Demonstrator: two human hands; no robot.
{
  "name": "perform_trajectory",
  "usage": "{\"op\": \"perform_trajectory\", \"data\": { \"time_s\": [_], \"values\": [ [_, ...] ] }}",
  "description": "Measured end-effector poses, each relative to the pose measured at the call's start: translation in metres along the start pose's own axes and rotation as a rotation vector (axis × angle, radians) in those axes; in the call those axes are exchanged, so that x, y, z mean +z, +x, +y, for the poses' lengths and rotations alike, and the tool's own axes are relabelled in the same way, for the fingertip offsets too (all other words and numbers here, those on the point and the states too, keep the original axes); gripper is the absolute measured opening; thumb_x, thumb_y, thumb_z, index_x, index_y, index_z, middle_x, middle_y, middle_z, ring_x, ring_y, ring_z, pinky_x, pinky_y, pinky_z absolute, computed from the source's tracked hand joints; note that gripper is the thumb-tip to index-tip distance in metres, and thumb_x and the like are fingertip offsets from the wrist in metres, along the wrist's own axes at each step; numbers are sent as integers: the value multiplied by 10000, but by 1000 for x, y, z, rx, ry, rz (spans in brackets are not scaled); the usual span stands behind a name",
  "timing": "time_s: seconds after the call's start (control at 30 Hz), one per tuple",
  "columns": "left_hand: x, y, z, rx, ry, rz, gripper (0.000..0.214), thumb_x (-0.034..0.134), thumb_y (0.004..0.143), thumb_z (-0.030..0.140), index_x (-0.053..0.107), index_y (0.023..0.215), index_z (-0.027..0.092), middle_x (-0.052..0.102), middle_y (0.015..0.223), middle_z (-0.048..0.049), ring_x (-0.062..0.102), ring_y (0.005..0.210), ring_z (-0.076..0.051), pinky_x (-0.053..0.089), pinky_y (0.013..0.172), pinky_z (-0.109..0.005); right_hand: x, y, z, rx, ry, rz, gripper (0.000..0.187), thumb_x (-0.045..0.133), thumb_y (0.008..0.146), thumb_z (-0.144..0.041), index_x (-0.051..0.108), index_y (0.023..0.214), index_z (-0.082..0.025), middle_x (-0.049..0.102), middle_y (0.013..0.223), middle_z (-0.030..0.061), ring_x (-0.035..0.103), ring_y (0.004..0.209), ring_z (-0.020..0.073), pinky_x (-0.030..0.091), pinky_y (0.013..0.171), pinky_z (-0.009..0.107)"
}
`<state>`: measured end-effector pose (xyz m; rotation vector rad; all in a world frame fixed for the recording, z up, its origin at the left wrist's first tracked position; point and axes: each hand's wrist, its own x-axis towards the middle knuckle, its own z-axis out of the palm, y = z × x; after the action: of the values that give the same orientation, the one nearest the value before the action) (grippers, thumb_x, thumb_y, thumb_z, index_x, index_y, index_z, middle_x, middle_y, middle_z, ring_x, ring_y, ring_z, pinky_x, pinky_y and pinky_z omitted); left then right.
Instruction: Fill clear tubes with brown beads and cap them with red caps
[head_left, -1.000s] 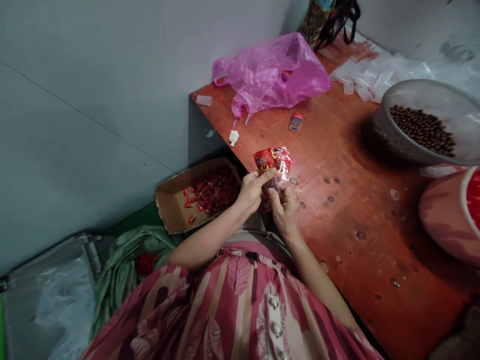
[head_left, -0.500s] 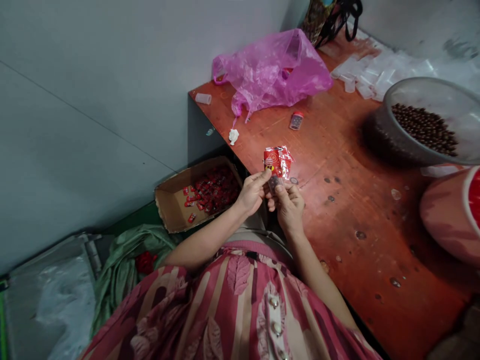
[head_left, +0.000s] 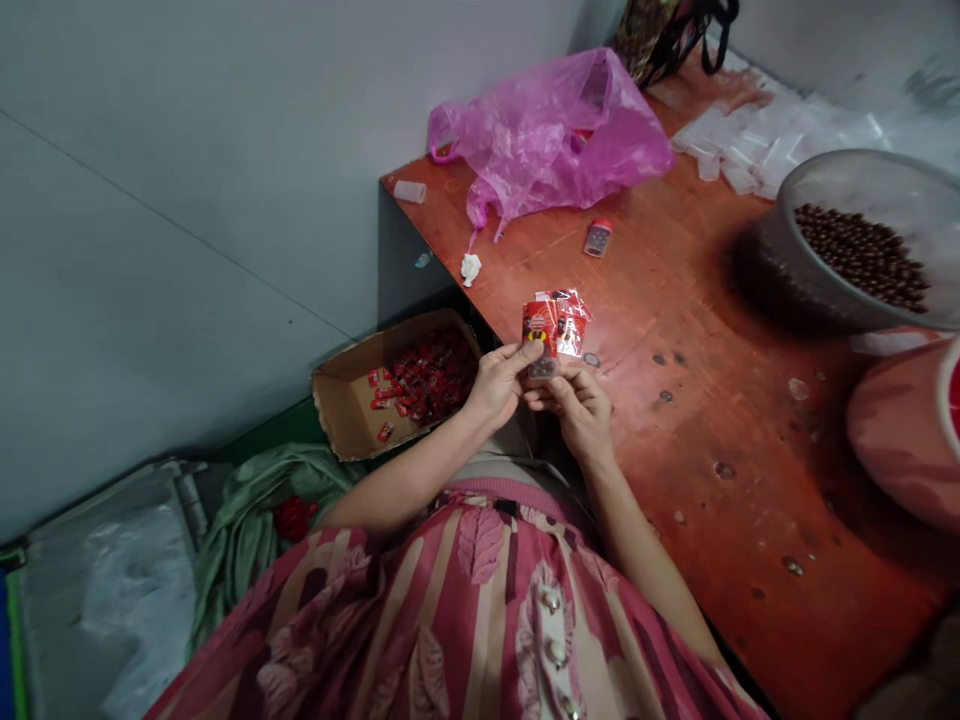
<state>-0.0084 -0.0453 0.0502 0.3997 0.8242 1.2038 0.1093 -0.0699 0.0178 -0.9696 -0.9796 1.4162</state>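
Observation:
My left hand (head_left: 499, 382) and my right hand (head_left: 574, 405) meet over the near edge of the red-brown table (head_left: 720, 330). Between their fingertips they pinch a small red packet (head_left: 540, 335) with a clear lower part showing dark contents. A few more red and clear packets (head_left: 571, 325) lie on the table just behind it. Both hands are closed in a pinch. Below and to the left, a cardboard box (head_left: 341, 400) on the floor holds several red packets.
A crumpled pink plastic bag (head_left: 551, 135) lies at the table's far end, a small red-capped vial (head_left: 598, 238) near it. At right stand a grey bowl of dark brown balls (head_left: 862, 250), a pink basin (head_left: 900, 430) and a heap of clear tubes (head_left: 757, 150). Green cloth (head_left: 255, 520) lies on the floor.
The packet has been turned and drawn closer between my fingers, from spread wide to upright and narrow. My right hand rose to pinch its lower end. The camera shifted slightly.

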Motion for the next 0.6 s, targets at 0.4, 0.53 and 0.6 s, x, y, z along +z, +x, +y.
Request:
{"op": "perform_trajectory", "data": {
  "time_s": [0.4,0.53,0.6],
  "values": [
    [-62,-10,5,222,243,221,442,834,613,418,685,928,145,703,1044,-91,654,993,-184,499,917,-302,9,6,-13,127,-57,49,388,813,659,-418,560,841,-187,705,647,-20,653,498,115,537,463,201],
    [-82,-1,6,514,763,409,530,782,705,416,640,1179,226,574,1363,-109,475,1326,-243,367,1105,-369,-14,7,-23,53,-167,137,279,765,722,-380,594,816,-181,681,625,-29,613,469,91,514,452,191],
    [-68,8,3,676,1021,221,405,690,809,406,659,1177,240,616,1317,-94,495,1304,-237,340,1131,-392,-23,8,-26,42,-205,177,260,747,738,-382,601,808,-177,675,622,-27,601,462,85,501,447,183]
  ]
}}
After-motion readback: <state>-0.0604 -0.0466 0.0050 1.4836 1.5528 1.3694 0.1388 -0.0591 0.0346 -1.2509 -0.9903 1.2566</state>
